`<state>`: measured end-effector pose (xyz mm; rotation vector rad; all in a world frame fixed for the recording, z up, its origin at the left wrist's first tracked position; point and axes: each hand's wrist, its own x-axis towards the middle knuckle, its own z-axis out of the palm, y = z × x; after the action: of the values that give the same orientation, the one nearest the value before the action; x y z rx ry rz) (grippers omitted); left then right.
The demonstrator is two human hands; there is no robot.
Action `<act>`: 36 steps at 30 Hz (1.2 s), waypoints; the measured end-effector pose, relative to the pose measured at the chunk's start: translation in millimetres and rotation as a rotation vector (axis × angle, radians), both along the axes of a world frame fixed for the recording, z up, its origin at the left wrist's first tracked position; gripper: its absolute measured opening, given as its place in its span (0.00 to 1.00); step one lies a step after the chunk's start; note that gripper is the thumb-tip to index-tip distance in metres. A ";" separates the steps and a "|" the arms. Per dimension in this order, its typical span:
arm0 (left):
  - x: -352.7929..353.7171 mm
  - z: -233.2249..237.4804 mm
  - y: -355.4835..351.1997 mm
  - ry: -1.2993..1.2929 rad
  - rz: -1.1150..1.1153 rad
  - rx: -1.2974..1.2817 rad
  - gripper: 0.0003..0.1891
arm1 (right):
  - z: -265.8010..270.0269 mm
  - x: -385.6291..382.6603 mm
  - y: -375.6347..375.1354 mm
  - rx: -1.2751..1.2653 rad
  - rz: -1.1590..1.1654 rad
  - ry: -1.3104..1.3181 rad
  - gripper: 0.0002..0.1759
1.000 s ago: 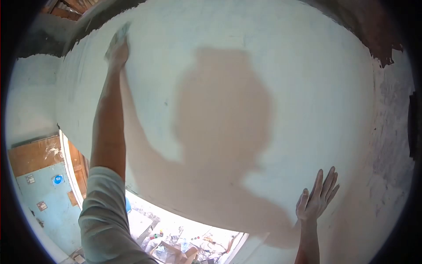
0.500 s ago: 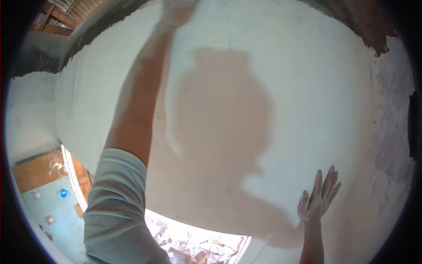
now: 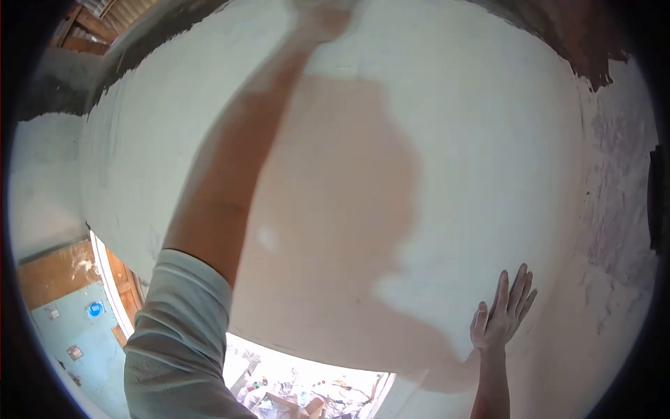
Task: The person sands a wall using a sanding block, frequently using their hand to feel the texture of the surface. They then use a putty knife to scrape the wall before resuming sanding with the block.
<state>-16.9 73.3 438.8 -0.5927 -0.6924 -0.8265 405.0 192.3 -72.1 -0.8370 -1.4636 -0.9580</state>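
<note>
My left arm, in a pale grey-green sleeve, reaches up across a broad whitish wall (image 3: 488, 160). At the top edge is my left hand (image 3: 324, 19), smeared by motion and partly cut off; its fingers and anything in them cannot be made out. Lower right, my right hand (image 3: 501, 315) lies against the wall with its palm flat and fingers stretched out, holding nothing. Pale dust coats its fingers. A large shadow of a head and shoulder falls on the wall between the two arms.
Rough dark patches (image 3: 593, 66) border the pale coating above. At the lower left are a blue panel (image 3: 84, 349) and a wooden door (image 3: 124, 286). A bright opening (image 3: 307, 356) at the bottom shows scattered debris beyond. Roof sheets (image 3: 132, 15) show at the upper left.
My left hand has swept to the right along the top of the wall, and the forearm leans further right. My right hand stays flat in place. The shadow's outline has changed slightly.
</note>
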 end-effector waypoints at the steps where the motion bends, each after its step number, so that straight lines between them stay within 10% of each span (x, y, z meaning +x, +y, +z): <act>1: 44.4 -14.4 18.2 0.102 -0.027 -0.020 0.24 | 0.4 2.6 -1.9 0.000 -0.004 -0.011 0.38; 5: 154.1 -99.4 69.3 0.391 -0.162 -0.148 0.26 | 1.7 1.1 -1.5 -0.002 -0.010 -0.021 0.39; 8: 101.6 -62.0 71.9 0.458 -0.158 -0.105 0.23 | -1.3 6.6 1.9 -0.014 0.005 -0.039 0.39; 14: -202.5 -47.4 -67.9 -0.401 -0.111 -0.018 0.34 | -0.5 4.5 0.1 0.020 0.030 -0.033 0.38; 18: -237.0 -46.9 -98.3 -0.867 -0.225 -0.058 0.40 | -2.1 1.9 -2.8 0.025 0.035 -0.001 0.36; 24: 2.5 34.6 14.8 -0.371 -0.179 0.020 0.31 | -2.3 2.1 -6.7 -0.022 0.024 -0.007 0.36; 30: 312.3 -62.3 118.0 0.159 -0.379 -0.174 0.24 | -3.6 3.7 -3.6 0.003 0.100 0.057 0.34; 36: 374.9 -148.7 152.0 0.270 -0.360 -0.442 0.22 | -4.2 9.3 -6.9 -0.017 0.034 0.010 0.36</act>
<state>358.0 225.3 290.1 -1.2315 -0.5256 -0.9072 414.3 185.4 -76.3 -0.8254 -1.4750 -0.9161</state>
